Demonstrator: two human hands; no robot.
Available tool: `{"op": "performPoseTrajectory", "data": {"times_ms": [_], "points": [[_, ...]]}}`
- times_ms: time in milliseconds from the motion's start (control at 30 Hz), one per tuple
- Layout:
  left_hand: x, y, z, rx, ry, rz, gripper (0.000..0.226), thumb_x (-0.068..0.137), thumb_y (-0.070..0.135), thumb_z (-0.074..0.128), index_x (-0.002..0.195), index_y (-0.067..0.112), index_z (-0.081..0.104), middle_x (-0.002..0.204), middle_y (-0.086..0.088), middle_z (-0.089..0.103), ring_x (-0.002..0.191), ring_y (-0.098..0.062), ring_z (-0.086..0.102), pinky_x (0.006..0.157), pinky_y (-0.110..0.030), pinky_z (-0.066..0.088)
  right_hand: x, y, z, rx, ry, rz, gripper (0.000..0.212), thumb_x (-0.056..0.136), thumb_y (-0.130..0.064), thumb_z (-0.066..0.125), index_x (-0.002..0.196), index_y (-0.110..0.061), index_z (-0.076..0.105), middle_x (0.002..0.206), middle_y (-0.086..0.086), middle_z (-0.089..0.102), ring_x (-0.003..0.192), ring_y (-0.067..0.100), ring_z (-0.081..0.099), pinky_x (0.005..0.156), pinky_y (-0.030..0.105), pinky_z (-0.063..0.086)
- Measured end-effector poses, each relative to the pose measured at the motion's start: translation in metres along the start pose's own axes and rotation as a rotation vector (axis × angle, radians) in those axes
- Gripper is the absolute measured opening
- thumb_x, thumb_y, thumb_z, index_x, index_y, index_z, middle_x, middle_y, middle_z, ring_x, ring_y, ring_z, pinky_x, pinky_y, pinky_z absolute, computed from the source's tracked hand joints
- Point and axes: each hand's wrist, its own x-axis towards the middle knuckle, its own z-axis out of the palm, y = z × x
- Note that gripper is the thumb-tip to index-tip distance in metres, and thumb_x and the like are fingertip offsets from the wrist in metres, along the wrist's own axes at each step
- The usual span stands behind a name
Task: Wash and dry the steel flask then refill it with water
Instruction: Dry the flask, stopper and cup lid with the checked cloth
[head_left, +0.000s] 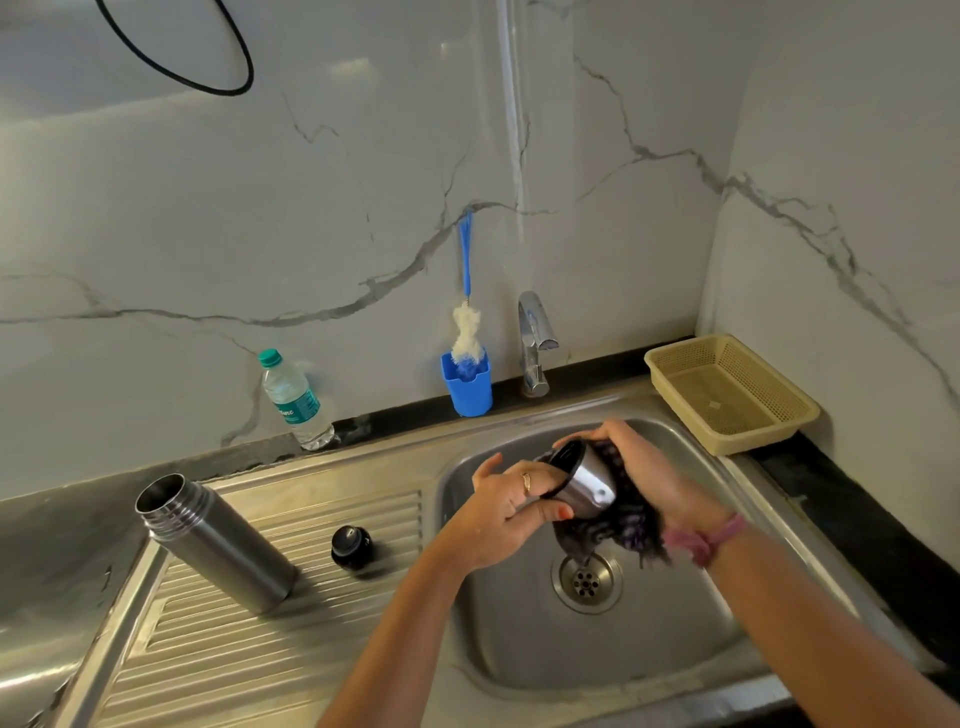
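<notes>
The steel flask (215, 543) stands open on the ribbed drainboard at the left, with its black stopper (351, 545) beside it. Over the sink basin (519, 639) my left hand (511, 512) grips the flask's steel cup lid (584, 483), tilted with its mouth up and to the left. My right hand (644, 473) presses a dark purple cloth (618, 525) around the cup's far side; the cloth hangs down toward the drain (587, 581).
A chrome tap (535, 343) rises behind the sink; no water is seen running. A blue holder (466, 387) with a bottle brush stands left of it. A plastic water bottle (293, 397) leans at the wall. A beige basket (730, 395) sits at the right.
</notes>
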Motion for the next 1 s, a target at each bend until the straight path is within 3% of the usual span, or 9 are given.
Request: {"op": "performPoseTrajectory", "data": {"times_ms": [133,200,300,467,633,733,800,900,1000], "points": [[0.004,0.008,-0.001,-0.005,-0.078,-0.072,0.025,0.094,0.036,0.062,0.117,0.037,0.054,0.118,0.021,0.064,0.123,0.003,0.05,0.121,-0.052,0.008,0.002,-0.004,0.002,-0.182,0.087,-0.022,0.038,0.097,-0.031,0.038,0.093,-0.012,0.07,0.086,0.009,0.069,0.079,0.019,0.062,0.07,0.028,0.047],[0.006,0.016,-0.002,-0.087,-0.093,-0.137,0.036,0.086,0.048,0.062,0.12,0.04,0.052,0.115,0.018,0.067,0.121,-0.005,0.056,0.116,-0.054,0.028,0.005,0.007,0.013,-0.27,0.186,-0.226,0.035,0.1,-0.028,0.035,0.096,-0.016,0.068,0.092,0.005,0.068,0.085,0.015,0.063,0.068,0.022,0.046],[0.009,0.025,-0.003,-0.345,-0.019,-0.192,0.022,0.095,0.036,0.061,0.114,0.026,0.063,0.108,0.004,0.072,0.106,-0.012,0.066,0.104,-0.047,0.048,0.004,0.03,0.025,-0.289,0.272,-0.528,0.025,0.098,-0.027,0.04,0.103,-0.026,0.064,0.094,-0.006,0.066,0.091,0.008,0.064,0.076,0.021,0.051],[0.01,0.025,-0.005,-0.16,0.041,-0.098,0.012,0.098,0.024,0.06,0.107,0.025,0.069,0.099,0.012,0.073,0.097,-0.004,0.066,0.096,-0.031,0.05,0.005,0.043,0.021,-0.513,0.422,-0.9,0.035,0.092,-0.029,0.039,0.118,-0.02,0.06,0.106,-0.006,0.06,0.097,0.008,0.059,0.082,0.018,0.047],[0.003,0.001,-0.009,0.038,0.021,-0.049,0.022,0.094,0.024,0.065,0.09,0.045,0.061,0.093,0.027,0.064,0.101,0.007,0.058,0.117,-0.05,0.02,0.01,0.014,0.012,-0.408,0.168,-0.523,0.028,0.101,-0.024,0.036,0.1,-0.026,0.064,0.088,-0.007,0.067,0.082,0.006,0.063,0.065,0.01,0.046],[0.006,0.003,-0.007,-0.061,0.109,-0.053,0.021,0.095,0.019,0.064,0.093,0.04,0.065,0.085,0.031,0.066,0.091,0.006,0.062,0.095,-0.025,0.046,0.002,0.023,0.02,-0.743,0.359,-0.808,0.034,0.095,-0.035,0.035,0.121,-0.025,0.054,0.106,-0.01,0.056,0.087,0.002,0.057,0.071,0.012,0.047],[0.008,0.006,-0.008,-0.089,0.109,-0.055,0.021,0.095,0.015,0.064,0.094,0.036,0.067,0.084,0.03,0.067,0.088,0.005,0.064,0.085,-0.015,0.047,0.001,0.031,0.024,-0.737,0.385,-0.874,0.039,0.092,-0.036,0.035,0.124,-0.023,0.053,0.11,-0.009,0.055,0.09,0.002,0.055,0.075,0.013,0.046],[0.005,0.0,-0.009,0.033,0.079,0.006,0.028,0.093,0.02,0.066,0.092,0.048,0.062,0.089,0.032,0.065,0.098,0.007,0.06,0.113,-0.042,0.03,0.004,0.011,0.021,-0.364,0.236,-0.531,0.028,0.099,-0.029,0.038,0.099,-0.023,0.065,0.089,-0.007,0.066,0.082,0.005,0.063,0.065,0.013,0.047],[0.002,-0.011,-0.006,0.055,0.079,0.021,0.024,0.092,0.018,0.067,0.096,0.042,0.066,0.096,0.041,0.059,0.108,0.013,0.054,0.119,-0.048,0.015,0.005,-0.001,0.015,-0.219,0.153,-0.259,0.035,0.1,-0.023,0.039,0.081,-0.019,0.068,0.074,-0.006,0.065,0.064,-0.002,0.061,0.054,0.008,0.044]]}}
